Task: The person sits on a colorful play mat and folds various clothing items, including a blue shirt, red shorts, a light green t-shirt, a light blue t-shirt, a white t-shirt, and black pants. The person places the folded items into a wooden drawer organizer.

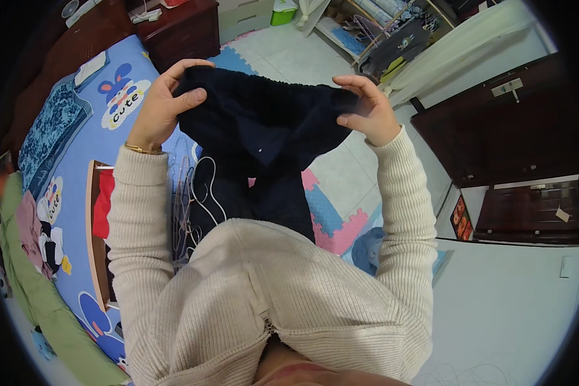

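Stretched between my two hands is a pair of dark navy trousers with a gathered elastic waistband along the top edge. My left hand grips one end of the waistband, thumb in front and fingers behind. At the other end my right hand pinches the cloth between thumb and fingers. The trousers hang in front of my body, with a small pale dot on the folded cloth in the middle. Dark cloth continues below; I cannot tell where the trouser legs end and my own legs begin.
Clear hangers with white cords lie left of my legs, beside a wooden-edged organizer holding red cloth. The blue bed bears a patterned folded garment and small clothes. Foam mats cover some floor; a clothes rack stands far right.
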`<action>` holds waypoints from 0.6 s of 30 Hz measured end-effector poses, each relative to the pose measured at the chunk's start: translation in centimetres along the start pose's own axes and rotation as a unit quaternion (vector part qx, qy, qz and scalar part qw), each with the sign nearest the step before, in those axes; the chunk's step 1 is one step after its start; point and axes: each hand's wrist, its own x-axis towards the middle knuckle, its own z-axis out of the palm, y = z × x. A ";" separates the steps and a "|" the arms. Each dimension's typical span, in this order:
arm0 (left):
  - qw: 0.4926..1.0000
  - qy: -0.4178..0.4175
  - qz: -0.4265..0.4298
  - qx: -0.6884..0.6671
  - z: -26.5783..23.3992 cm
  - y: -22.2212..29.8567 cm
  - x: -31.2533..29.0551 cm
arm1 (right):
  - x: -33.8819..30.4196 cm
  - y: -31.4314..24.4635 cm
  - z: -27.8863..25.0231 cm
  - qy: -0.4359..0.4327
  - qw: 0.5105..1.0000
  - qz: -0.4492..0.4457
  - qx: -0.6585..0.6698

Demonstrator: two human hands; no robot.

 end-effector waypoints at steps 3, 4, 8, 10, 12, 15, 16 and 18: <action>0.997 0.005 0.042 0.066 -0.1 0.0 -0.6 | -0.5 -0.5 0.4 -0.027 1.000 0.006 0.002; 0.995 -0.003 0.035 0.093 0.0 0.5 -0.8 | -0.6 -0.3 0.5 -0.031 0.999 0.003 -0.038; 0.989 -0.034 0.009 0.144 -0.3 0.7 -1.4 | -1.1 0.1 0.8 -0.075 0.982 0.025 -0.170; 0.987 -0.042 0.009 0.156 -0.8 0.7 -1.5 | -1.2 -1.1 1.7 -0.093 0.983 0.052 -0.153; 0.978 -0.066 0.012 0.195 -1.2 0.9 -1.4 | -1.0 -1.8 2.4 -0.113 0.980 0.033 -0.158; 0.957 -0.112 0.056 0.261 -1.8 2.1 0.2 | 0.1 -2.2 2.6 -0.153 0.970 -0.030 -0.189; 0.953 -0.134 0.052 0.266 -2.0 2.7 1.2 | 0.7 -2.6 2.2 -0.167 0.966 -0.026 -0.196; 0.945 -0.153 0.062 0.282 -2.6 4.0 3.4 | 2.0 -4.5 1.2 -0.179 0.956 -0.023 -0.232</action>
